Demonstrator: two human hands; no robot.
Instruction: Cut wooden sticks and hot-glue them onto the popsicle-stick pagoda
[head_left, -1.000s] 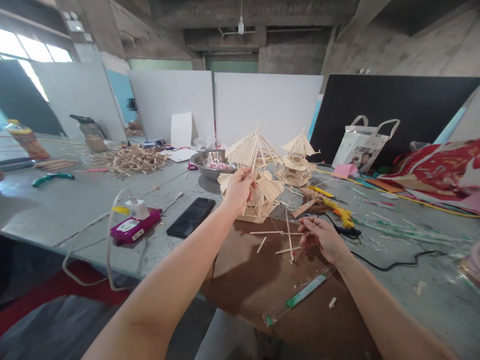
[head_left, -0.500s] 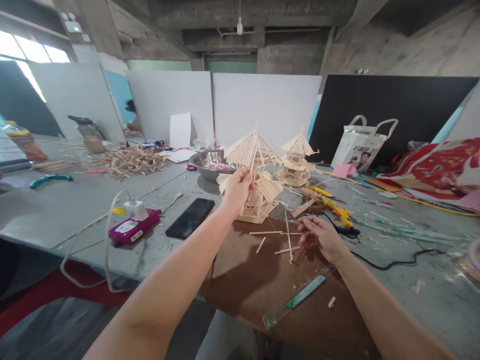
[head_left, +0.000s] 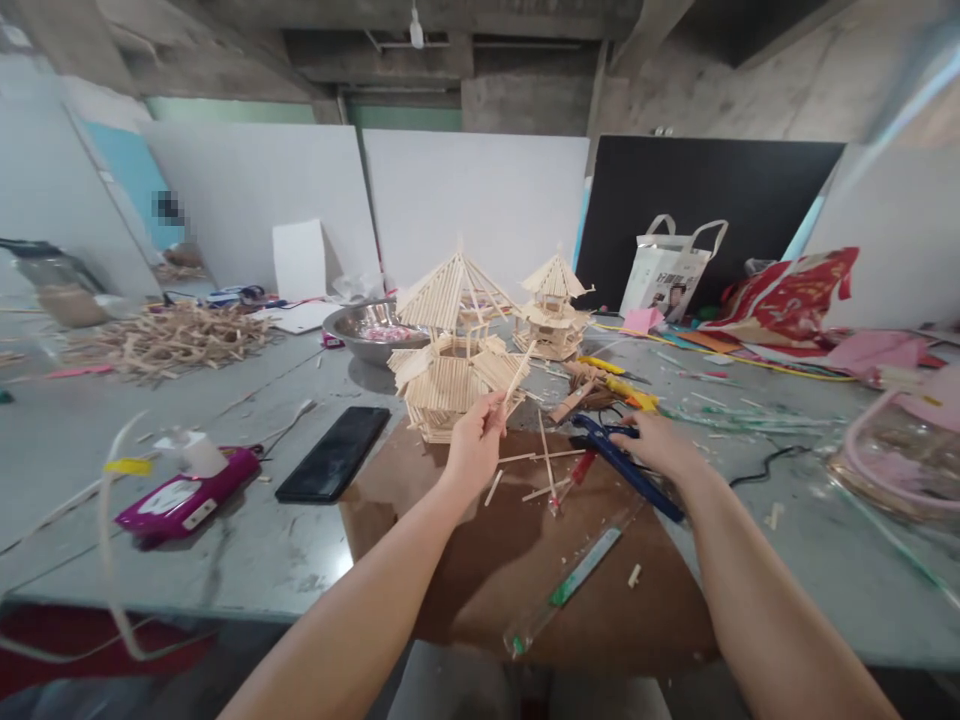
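My left hand (head_left: 480, 435) pinches a thin wooden stick (head_left: 519, 370) that points up and right, in front of the nearer stick pavilion (head_left: 442, 385). Blue-handled pliers (head_left: 626, 468) lie slanted at the right of the brown board (head_left: 465, 560), and my right hand (head_left: 649, 440) is closed round their upper part. Loose sticks (head_left: 546, 450) lie crossed on the board between my hands. Behind to the right stands a second, similar pavilion (head_left: 553, 315).
A black phone (head_left: 334, 455) and a purple power strip (head_left: 191, 490) lie left of the board. Behind them are a metal bowl (head_left: 375, 335) and a stick pile (head_left: 180, 340). A yellow glue gun (head_left: 630, 390) lies beyond my right hand.
The view has turned right. My left hand has come down from the pavilion's roof and now holds a stick. My right hand has moved from the loose sticks to the blue-handled pliers.
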